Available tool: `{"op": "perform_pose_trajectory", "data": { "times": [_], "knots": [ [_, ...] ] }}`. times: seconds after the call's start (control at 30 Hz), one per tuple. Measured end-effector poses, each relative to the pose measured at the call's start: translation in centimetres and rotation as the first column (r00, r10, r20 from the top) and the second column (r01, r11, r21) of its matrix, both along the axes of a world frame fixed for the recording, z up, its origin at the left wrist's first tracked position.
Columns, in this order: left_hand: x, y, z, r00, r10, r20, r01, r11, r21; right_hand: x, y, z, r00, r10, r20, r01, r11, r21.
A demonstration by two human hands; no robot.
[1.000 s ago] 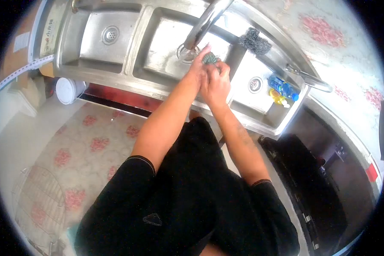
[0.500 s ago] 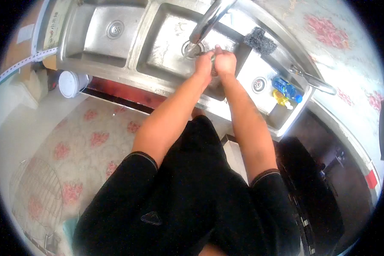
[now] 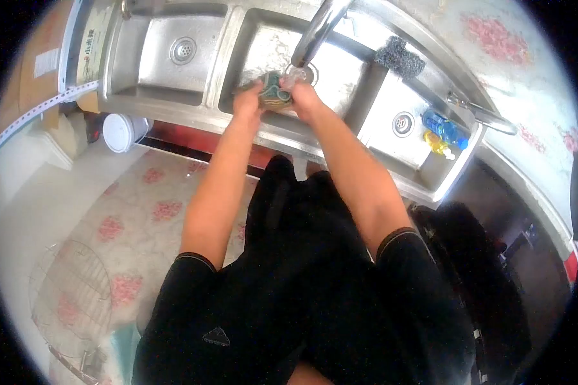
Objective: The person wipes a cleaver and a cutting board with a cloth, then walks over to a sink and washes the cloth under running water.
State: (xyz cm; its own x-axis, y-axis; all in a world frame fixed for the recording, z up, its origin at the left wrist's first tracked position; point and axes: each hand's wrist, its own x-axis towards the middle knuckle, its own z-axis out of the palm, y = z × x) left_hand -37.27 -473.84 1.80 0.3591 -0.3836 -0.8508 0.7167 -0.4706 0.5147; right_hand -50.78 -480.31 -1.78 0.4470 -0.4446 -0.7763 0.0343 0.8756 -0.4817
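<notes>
Between my two hands a wet green and yellowish cloth (image 3: 275, 96) is stretched out over the middle basin (image 3: 241, 61). My left hand (image 3: 248, 100) is closed on its left end. The other end is in my right hand (image 3: 304, 97), whose fingers are partly hidden by the cloth. Just above my right hand, the metal faucet (image 3: 315, 37) lets water run down near the drain, and the stream touches the cloth's upper right side.
A dark mesh scrubber (image 3: 399, 58) lies on the ledge to the right. The small right basin holds a blue bottle (image 3: 444, 129) and a yellow bottle (image 3: 437, 144). Another basin (image 3: 173, 77) is at left, with a white bucket (image 3: 123, 131) below it. A wire rack (image 3: 70, 298) stands lower left.
My hands were together, wringing something mostly hidden to the right of the stream. They have moved left and apart, and the cloth is now spread between them.
</notes>
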Motion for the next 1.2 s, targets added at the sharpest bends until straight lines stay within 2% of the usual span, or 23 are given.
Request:
{"op": "perform_pose_trajectory", "data": {
  "times": [0.07,0.17,0.23,0.27,0.3,0.33,0.43,0.47,0.53,0.6,0.67,0.7,0.73,0.77,0.8,0.83,0.87,0.9,0.93,0.97,1.0,1.07,1.2],
  "knots": [
    [1.5,0.7,-2.1,0.991,-0.058,-0.124,0.058,0.998,-0.003,0.1,-0.7,1.4,0.998,0.062,-0.006,-0.062,0.998,-0.024],
    [1.2,0.3,-2.9,0.985,-0.14,-0.102,0.147,0.987,0.069,0.2,-0.5,2.6,0.991,0.066,-0.119,-0.074,0.996,-0.059],
    [0.0,-0.5,-2.1,0.982,-0.17,-0.077,0.179,0.976,0.122,-0.3,-0.6,2.5,0.961,0.149,-0.232,-0.193,0.964,-0.183],
    [-0.7,-0.9,-1.3,0.973,-0.085,-0.214,0.092,0.995,0.025,-0.7,-0.5,1.8,0.96,0.154,-0.235,-0.2,0.963,-0.183],
    [-1.4,-1.3,-0.6,0.936,-0.011,-0.353,-0.011,0.998,-0.06,-1.5,-0.2,-0.4,0.918,0.172,-0.358,-0.3,0.891,-0.341],
    [-1.9,-1.3,-1.9,0.934,-0.004,-0.356,-0.018,0.998,-0.061,-2.0,-0.3,-0.6,0.864,0.162,-0.477,-0.406,0.783,-0.47],
    [-3.4,-2.3,-3.4,0.855,-0.031,-0.517,-0.092,0.973,-0.212,-3.8,-0.5,1.2,0.849,0.049,-0.527,-0.364,0.777,-0.514],
    [-3.8,-2.6,-2.9,0.853,-0.03,-0.521,-0.095,0.973,-0.211,-4.2,-0.8,1.5,0.846,0.051,-0.53,-0.367,0.776,-0.512],
    [-4.3,-2.9,-2.6,0.831,0.042,-0.554,-0.165,0.971,-0.174,-4.7,-1.2,1.9,0.892,0.094,-0.442,-0.268,0.897,-0.351],
    [-4.2,-3.2,-0.6,0.827,0.099,-0.553,-0.195,0.974,-0.117,-4.6,-1.1,2.7,0.914,0.053,-0.402,-0.202,0.919,-0.338],
    [-4.0,-3.6,3.2,0.851,0.294,-0.434,-0.271,0.956,0.116,-4.0,-0.9,3.3,0.958,0.03,-0.284,-0.089,0.976,-0.197],
    [-3.5,-2.8,1.5,0.821,0.311,-0.479,-0.334,0.942,0.038,-3.6,-0.7,3.2,0.959,0.017,-0.282,-0.075,0.978,-0.196],
    [-2.7,-1.9,-1.1,0.826,0.298,-0.479,-0.32,0.947,0.039,-3.0,-0.4,3.1,0.959,0.04,-0.279,-0.094,0.979,-0.183],
    [-1.8,-0.9,-4.0,0.862,0.222,-0.455,-0.273,0.961,-0.05,-2.5,-0.3,2.8,0.958,0.063,-0.278,-0.114,0.979,-0.169],
    [-1.1,-0.3,-5.7,0.892,0.147,-0.427,-0.225,0.965,-0.137,-2.2,-0.1,2.1,0.905,0.132,-0.405,-0.266,0.917,-0.296],
    [-0.9,-0.3,-5.6,0.943,0.099,-0.318,-0.169,0.965,-0.2,-1.6,-0.1,2.8,0.848,0.173,-0.501,-0.372,0.868,-0.329],
    [-1.0,-0.2,-5.5,0.942,0.09,-0.324,-0.162,0.966,-0.201,-1.2,-0.2,3.5,0.778,0.205,-0.594,-0.478,0.807,-0.347],
    [-1.0,-0.2,-4.5,0.956,0.107,-0.275,-0.155,0.975,-0.159,-0.9,0.0,4.0,0.775,0.2,-0.599,-0.476,0.808,-0.347],
    [-0.9,0.0,-4.5,0.967,0.125,-0.224,-0.154,0.981,-0.115,-0.6,0.5,4.6,0.738,0.107,-0.666,-0.512,0.731,-0.45],
    [-0.6,0.0,-4.5,0.942,0.045,-0.333,-0.123,0.969,-0.216,-0.7,0.9,5.3,0.699,0.007,-0.715,-0.556,0.634,-0.537],
    [-1.0,-0.1,-5.0,0.94,0.055,-0.336,-0.135,0.966,-0.221,-1.0,1.3,6.6,0.697,0.012,-0.717,-0.565,0.625,-0.539],
    [-2.4,-0.7,-5.7,0.824,0.084,-0.56,-0.213,0.962,-0.169,-1.9,2.0,10.1,0.701,-0.102,-0.706,-0.611,0.423,-0.669],
    [-8.2,-3.7,1.1,0.802,-0.008,-0.597,-0.208,0.933,-0.292,-4.5,3.3,15.7,0.759,-0.103,-0.643,-0.59,0.309,-0.746]
  ]
}}
